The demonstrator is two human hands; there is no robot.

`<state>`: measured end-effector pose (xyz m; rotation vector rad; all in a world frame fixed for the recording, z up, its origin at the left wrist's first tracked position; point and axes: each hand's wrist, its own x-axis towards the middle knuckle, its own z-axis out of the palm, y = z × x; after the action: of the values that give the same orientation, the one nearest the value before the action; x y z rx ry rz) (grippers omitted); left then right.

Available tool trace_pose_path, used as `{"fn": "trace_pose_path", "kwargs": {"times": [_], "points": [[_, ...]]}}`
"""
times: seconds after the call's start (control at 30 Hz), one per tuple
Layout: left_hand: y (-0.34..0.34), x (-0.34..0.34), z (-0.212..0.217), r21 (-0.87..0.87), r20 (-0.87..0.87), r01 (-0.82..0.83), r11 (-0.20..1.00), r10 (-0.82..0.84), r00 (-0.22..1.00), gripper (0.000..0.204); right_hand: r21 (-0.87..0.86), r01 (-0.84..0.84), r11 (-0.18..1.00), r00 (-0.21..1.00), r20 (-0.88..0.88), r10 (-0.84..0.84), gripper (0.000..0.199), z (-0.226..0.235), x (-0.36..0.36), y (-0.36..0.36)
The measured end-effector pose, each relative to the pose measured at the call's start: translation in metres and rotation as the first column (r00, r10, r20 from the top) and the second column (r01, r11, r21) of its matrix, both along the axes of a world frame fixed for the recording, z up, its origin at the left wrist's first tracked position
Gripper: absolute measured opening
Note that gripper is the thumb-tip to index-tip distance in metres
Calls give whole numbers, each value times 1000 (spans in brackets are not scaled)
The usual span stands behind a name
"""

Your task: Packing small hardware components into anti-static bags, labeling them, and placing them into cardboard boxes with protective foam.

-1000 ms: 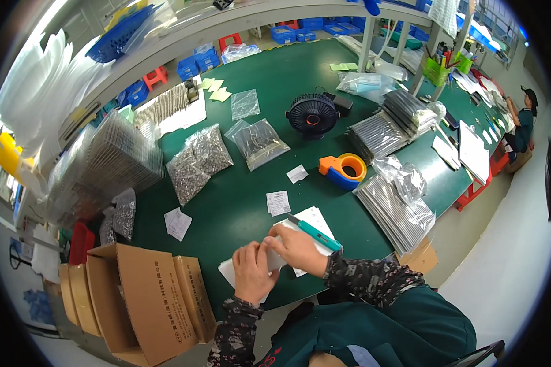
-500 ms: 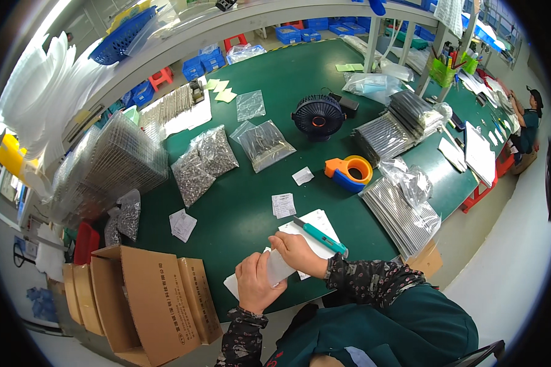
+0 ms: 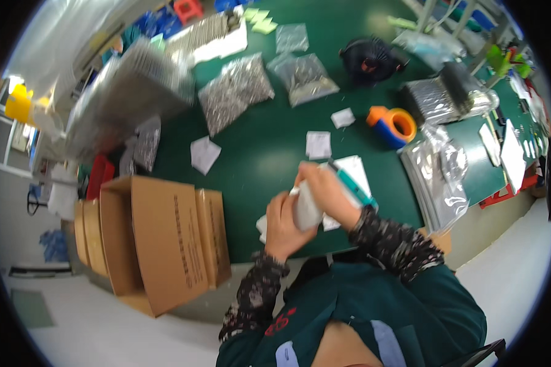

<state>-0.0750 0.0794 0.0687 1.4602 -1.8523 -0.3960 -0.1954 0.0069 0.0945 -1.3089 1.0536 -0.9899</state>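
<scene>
Both hands grip a whitish, slightly see-through flat packet [image 3: 307,211] above the table's near edge; blur hides its exact kind. My left hand [image 3: 284,227] wraps its near left side. My right hand [image 3: 329,194] closes over its upper right side. White paper [image 3: 262,227] peeks out beside my left hand. Just right of my right hand, a teal utility knife [image 3: 356,185] lies on a stack of white sheets [image 3: 356,166]. Small printed slips [image 3: 318,145] rest on the green table beyond my hands.
An open cardboard box [image 3: 171,244] stands at the left. On the table are an orange-and-blue tape dispenser [image 3: 404,128], a black fan [image 3: 370,59], bags of small metal parts [image 3: 236,88], plastic-wrapped rods [image 3: 434,183] and stacked clear trays [image 3: 128,98].
The view has tilted down and shifted, so the table things sit higher and farther right. Both hands still hold the whitish packet, which now looks turned more upright.
</scene>
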Motion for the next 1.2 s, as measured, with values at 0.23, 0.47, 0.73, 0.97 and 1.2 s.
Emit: {"fn": "trace_pose_path", "kwargs": {"times": [0.23, 0.47, 0.73, 0.97, 1.2], "points": [[-31, 42, -16, 53, 145, -88, 995, 80, 986, 70, 297, 7, 955, 998, 51, -23, 35, -52, -27, -44], [-51, 80, -67, 131, 380, -338, 932, 268, 885, 73, 5, 303, 953, 761, -603, -239, 32, -98, -74, -93], [-13, 52, -54, 159, 353, -274, 949, 204, 913, 84, -452, -103, 886, 470, -807, -357, 41, -71, -104, -60], [25, 16, -69, 281, 348, -260, 924, 155, 925, 87, -227, -286, 931, 372, -921, -111, 40, -66, -105, 18], [0, 36, -77, 250, 340, -254, 934, 161, 927, 88, -129, -248, 960, 360, -932, -32, 43, -55, -87, 19]]}}
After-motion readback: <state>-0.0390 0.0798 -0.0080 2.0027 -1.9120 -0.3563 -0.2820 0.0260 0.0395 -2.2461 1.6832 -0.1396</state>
